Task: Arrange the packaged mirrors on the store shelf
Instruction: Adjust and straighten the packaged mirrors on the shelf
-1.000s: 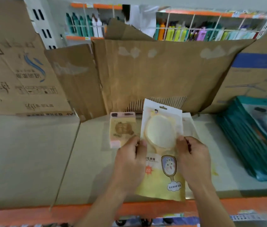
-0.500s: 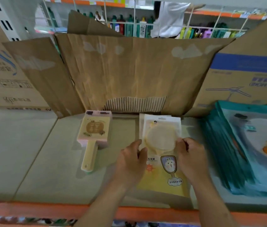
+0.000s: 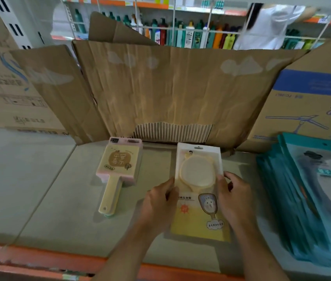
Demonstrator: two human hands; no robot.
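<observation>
Resting on the shelf (image 3: 59, 199) at lower centre of the frame, the yellow packaged mirror (image 3: 198, 220) is being held by both long edges. The left hand (image 3: 158, 201) is gripping its left edge with curled fingers, and the right hand (image 3: 234, 197) is pinching its right edge. A pink hand mirror (image 3: 118, 165) is lying apart to its left, teal packs (image 3: 294, 199) are filling the right edge, and cardboard (image 3: 181, 88) is standing behind.

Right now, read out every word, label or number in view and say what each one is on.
"化妆镜": yellow packaged mirror, below its clear window; the character before it is unclear.
"...MOND", upside down and cut off by the frame edge: blue-banded carton.
Large stylised Chinese characters: pink hand mirror, on its card; not legible.
Left carton and teal packs: print too blurred to read.
</observation>
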